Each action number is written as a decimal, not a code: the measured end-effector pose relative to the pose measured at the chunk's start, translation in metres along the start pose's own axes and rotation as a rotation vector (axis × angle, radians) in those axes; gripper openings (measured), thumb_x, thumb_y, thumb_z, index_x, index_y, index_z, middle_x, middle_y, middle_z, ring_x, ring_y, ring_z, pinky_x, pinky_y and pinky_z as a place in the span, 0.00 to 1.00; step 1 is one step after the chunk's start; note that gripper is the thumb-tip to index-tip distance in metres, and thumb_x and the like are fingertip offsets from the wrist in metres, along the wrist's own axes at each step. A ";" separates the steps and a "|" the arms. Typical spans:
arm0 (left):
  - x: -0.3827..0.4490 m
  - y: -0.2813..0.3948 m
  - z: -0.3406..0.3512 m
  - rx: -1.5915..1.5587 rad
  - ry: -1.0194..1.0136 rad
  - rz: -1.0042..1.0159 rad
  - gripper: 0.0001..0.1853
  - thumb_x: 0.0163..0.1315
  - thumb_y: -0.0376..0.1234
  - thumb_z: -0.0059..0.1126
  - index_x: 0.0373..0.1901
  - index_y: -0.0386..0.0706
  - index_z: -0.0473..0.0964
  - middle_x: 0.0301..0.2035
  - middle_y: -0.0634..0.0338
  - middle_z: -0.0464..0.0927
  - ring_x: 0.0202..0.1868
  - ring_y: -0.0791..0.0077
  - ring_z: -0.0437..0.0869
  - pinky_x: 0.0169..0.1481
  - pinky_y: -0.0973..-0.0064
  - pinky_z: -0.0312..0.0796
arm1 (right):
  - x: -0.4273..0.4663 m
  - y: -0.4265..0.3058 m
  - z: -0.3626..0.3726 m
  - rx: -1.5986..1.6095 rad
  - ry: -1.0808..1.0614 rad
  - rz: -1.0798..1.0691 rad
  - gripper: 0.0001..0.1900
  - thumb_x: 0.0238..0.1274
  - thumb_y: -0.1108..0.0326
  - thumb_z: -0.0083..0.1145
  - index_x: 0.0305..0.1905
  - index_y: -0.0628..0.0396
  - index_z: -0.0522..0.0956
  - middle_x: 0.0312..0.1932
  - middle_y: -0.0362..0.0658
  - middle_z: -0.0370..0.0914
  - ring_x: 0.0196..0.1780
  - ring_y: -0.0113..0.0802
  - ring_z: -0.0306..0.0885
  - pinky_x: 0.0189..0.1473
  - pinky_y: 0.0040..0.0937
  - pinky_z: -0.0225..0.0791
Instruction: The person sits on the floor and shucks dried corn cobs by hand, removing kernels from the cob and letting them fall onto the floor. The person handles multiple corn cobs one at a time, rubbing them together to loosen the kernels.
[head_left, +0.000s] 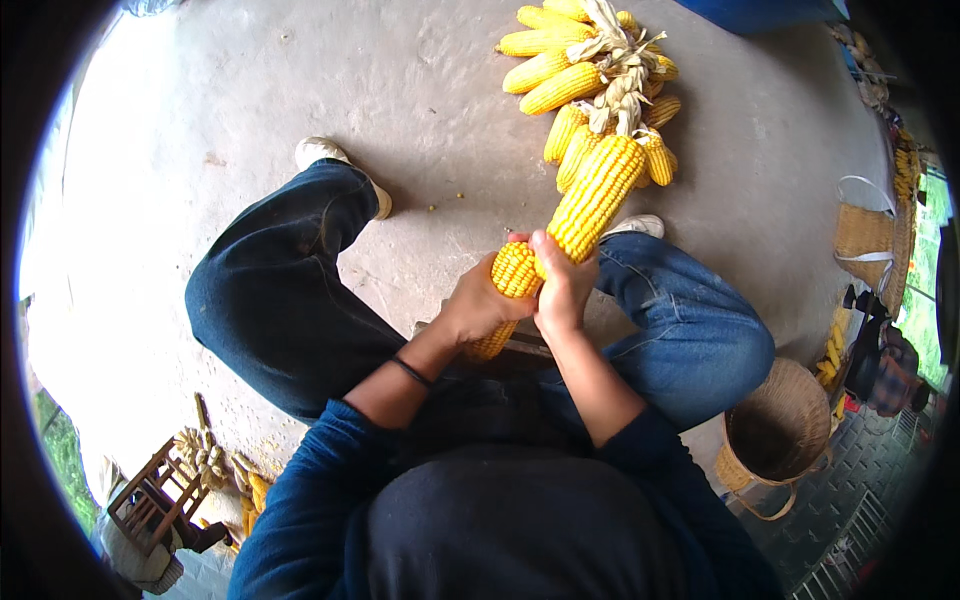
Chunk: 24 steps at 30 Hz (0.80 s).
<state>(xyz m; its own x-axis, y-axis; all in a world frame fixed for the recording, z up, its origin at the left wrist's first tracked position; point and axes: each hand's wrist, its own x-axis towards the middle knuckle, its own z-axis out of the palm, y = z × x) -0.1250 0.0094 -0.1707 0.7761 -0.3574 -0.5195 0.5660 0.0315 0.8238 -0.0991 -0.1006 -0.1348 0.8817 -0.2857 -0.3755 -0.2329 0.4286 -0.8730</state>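
Observation:
Both my hands meet over my lap, between my spread knees. My left hand (484, 304) is wrapped around a yellow ear of corn (515, 268). Yellow kernels also show below that hand; whether they belong to the same ear I cannot tell. In my right hand (566, 289) is a larger ear of corn (598, 196), its thick end slanting up and away to the right. The two ears touch or nearly touch between my hands. Beyond them, on the concrete floor (442, 97), lies a bunch of corn ears (559, 86) joined by braided dry husks (622, 90).
A woven basket (780, 420) stands beside my right knee, with another basket (862, 236) farther right. Behind me on the left are a wooden chair (161, 491), loose husks (199, 454) and more corn ears (255, 495). A blue object (757, 13) sits at the top edge.

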 end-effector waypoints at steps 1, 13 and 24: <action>0.002 0.008 0.003 0.187 0.039 -0.055 0.30 0.43 0.34 0.66 0.50 0.36 0.67 0.36 0.52 0.78 0.37 0.64 0.81 0.42 0.70 0.73 | 0.011 0.009 -0.001 0.031 0.088 0.078 0.11 0.52 0.76 0.58 0.39 0.62 0.68 0.28 0.43 0.74 0.29 0.33 0.78 0.33 0.29 0.73; 0.031 0.019 -0.023 -0.250 0.026 -0.416 0.20 0.48 0.31 0.63 0.43 0.36 0.70 0.26 0.57 0.76 0.23 0.71 0.78 0.27 0.74 0.73 | 0.059 0.022 -0.021 0.195 -0.392 0.418 0.21 0.52 0.63 0.58 0.50 0.59 0.69 0.48 0.52 0.77 0.53 0.40 0.74 0.57 0.39 0.64; 0.011 0.014 0.006 0.730 0.138 -0.317 0.28 0.41 0.41 0.66 0.41 0.32 0.71 0.29 0.48 0.80 0.33 0.61 0.83 0.39 0.68 0.73 | 0.042 0.056 -0.033 0.165 0.156 0.537 0.13 0.52 0.69 0.60 0.40 0.59 0.70 0.26 0.42 0.71 0.31 0.36 0.77 0.35 0.32 0.73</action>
<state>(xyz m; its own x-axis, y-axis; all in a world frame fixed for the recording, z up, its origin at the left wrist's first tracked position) -0.1100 0.0002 -0.1639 0.6635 -0.1271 -0.7373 0.4776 -0.6866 0.5481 -0.0884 -0.1166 -0.2095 0.5840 -0.1087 -0.8044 -0.5526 0.6727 -0.4921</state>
